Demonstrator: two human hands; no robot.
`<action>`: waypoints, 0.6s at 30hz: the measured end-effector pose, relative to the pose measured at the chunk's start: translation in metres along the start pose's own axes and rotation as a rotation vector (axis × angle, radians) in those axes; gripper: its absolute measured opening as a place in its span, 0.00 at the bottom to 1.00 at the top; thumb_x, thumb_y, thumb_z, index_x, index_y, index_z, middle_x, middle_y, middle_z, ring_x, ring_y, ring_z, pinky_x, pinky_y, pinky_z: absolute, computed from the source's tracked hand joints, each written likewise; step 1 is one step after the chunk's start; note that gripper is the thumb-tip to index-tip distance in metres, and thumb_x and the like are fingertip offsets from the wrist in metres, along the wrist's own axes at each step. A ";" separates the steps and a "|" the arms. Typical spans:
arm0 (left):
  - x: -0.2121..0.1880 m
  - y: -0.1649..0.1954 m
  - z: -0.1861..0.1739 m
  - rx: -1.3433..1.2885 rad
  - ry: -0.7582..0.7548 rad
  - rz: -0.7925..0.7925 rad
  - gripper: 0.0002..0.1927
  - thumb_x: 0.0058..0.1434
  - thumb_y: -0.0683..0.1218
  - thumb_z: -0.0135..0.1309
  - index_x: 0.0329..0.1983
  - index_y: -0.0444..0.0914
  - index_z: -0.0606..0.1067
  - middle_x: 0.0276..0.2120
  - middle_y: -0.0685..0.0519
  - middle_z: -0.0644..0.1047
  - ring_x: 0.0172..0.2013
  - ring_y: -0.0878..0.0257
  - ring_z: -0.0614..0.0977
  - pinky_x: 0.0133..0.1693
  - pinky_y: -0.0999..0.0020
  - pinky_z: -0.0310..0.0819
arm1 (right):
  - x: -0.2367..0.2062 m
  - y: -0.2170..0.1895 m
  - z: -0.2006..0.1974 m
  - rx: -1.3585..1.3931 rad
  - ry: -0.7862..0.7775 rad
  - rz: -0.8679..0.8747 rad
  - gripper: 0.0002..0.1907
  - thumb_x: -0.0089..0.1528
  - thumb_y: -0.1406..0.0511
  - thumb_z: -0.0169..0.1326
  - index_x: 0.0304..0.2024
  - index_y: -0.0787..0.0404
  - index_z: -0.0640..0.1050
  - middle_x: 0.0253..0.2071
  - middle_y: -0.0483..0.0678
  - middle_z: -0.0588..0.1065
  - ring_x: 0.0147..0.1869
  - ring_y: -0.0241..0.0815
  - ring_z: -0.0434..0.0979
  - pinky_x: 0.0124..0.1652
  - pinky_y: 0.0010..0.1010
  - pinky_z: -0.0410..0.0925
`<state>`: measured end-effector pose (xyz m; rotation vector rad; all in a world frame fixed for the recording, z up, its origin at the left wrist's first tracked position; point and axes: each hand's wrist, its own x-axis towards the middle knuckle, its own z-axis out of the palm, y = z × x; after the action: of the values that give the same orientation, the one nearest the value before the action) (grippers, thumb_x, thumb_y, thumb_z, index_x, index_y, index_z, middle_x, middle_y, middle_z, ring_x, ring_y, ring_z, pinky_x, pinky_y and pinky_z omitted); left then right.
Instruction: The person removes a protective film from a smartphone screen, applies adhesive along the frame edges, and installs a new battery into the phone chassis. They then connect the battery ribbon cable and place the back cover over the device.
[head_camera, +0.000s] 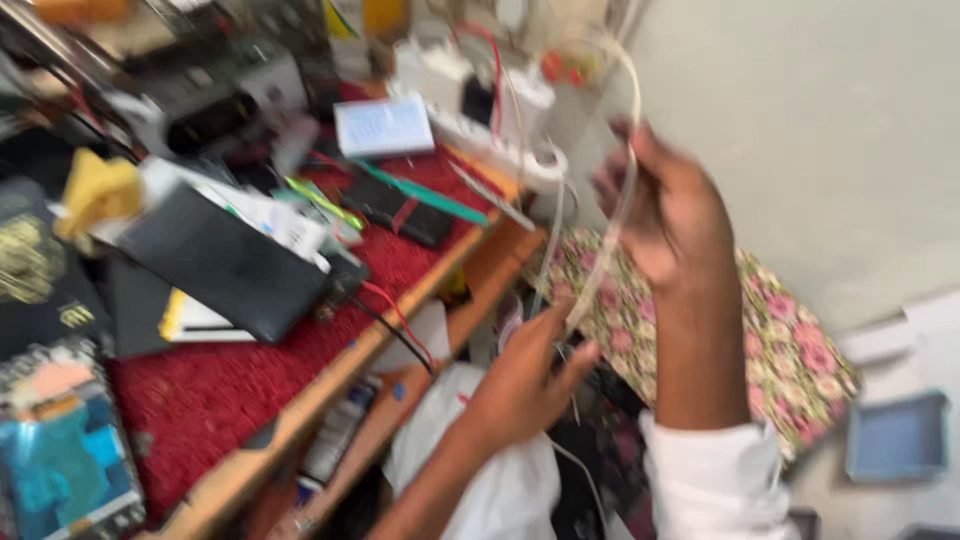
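My right hand (668, 212) is raised in front of a pale wall, its fingers closed around a thin white cable (628, 150) that loops up above it. The same cable runs down to my left hand (525, 378), which pinches it lower, just off the workbench edge. The frame is blurred by motion, so the cable's ends are hard to follow. Both forearms rise from the bottom; a white sleeve covers my right one.
A wooden workbench (330, 385) with a red mat holds a black flat device (225, 262), a yellow cloth (95, 192), a phone (62, 455), a white notepad (385, 127), tools and wires. A floral cushion (790, 350) lies below my right arm. A blue box (898, 437) sits at right.
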<state>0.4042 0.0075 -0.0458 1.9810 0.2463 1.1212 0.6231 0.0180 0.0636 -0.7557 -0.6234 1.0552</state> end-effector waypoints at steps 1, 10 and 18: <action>0.001 0.000 0.009 -0.269 -0.094 -0.210 0.25 0.72 0.50 0.50 0.63 0.27 0.69 0.50 0.35 0.78 0.50 0.47 0.80 0.51 0.57 0.74 | -0.002 -0.004 0.005 -0.107 0.003 -0.002 0.20 0.70 0.61 0.56 0.58 0.66 0.73 0.38 0.51 0.79 0.42 0.45 0.83 0.45 0.34 0.77; 0.076 0.012 -0.057 -0.990 0.206 -0.333 0.17 0.77 0.52 0.45 0.49 0.34 0.75 0.24 0.51 0.74 0.22 0.66 0.73 0.24 0.71 0.67 | -0.225 0.098 -0.046 -0.615 -0.420 0.846 0.22 0.56 0.63 0.64 0.52 0.61 0.78 0.43 0.41 0.81 0.47 0.35 0.80 0.46 0.30 0.74; 0.097 -0.012 -0.140 -1.032 0.248 -0.241 0.14 0.78 0.44 0.46 0.36 0.31 0.70 0.27 0.46 0.75 0.25 0.58 0.75 0.30 0.65 0.69 | -0.331 0.094 -0.190 -0.970 0.350 0.541 0.26 0.58 0.59 0.52 0.59 0.58 0.77 0.50 0.55 0.82 0.53 0.48 0.81 0.52 0.41 0.72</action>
<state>0.3539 0.1450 0.0421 0.8809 0.0086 1.0268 0.5958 -0.3063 -0.1562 -1.9953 -0.6267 1.0350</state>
